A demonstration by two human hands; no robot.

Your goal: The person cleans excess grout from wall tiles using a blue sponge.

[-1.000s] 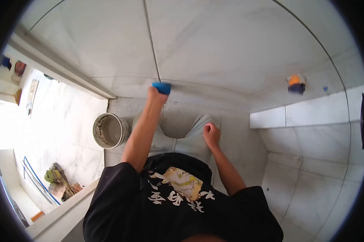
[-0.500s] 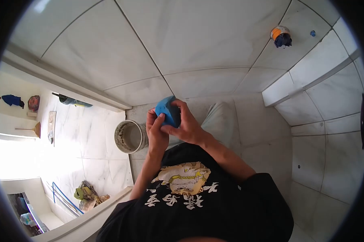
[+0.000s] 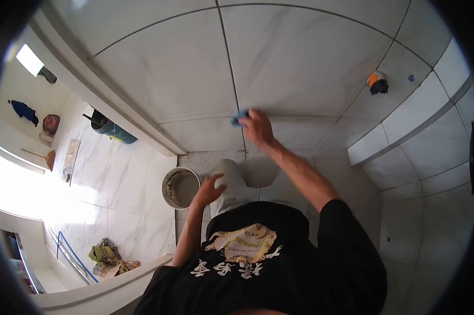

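My right hand point(image 3: 259, 128) is closed around a blue sponge point(image 3: 239, 117) and holds it at the white wall tiles point(image 3: 295, 63), right where a vertical and a horizontal joint cross. Part of the sponge is hidden under my fingers. Above my left knee, my left hand point(image 3: 210, 190) hangs with its fingers apart and nothing in it. Close beside that hand, on the floor, stands a round bucket point(image 3: 166, 184) with grey residue on its inner wall and murky grey contents.
A pipe end wrapped in orange and dark material point(image 3: 377, 84) juts from the wall at upper right. Over the sill on the left are a dark green bucket point(image 3: 113, 131), a broom point(image 3: 49, 159) and a bundle of cloth and bags point(image 3: 111, 253).
Both hands held the sponge in front of me before. My left hand has let go and dropped toward my knee, while my right hand has carried the sponge up to the wall.
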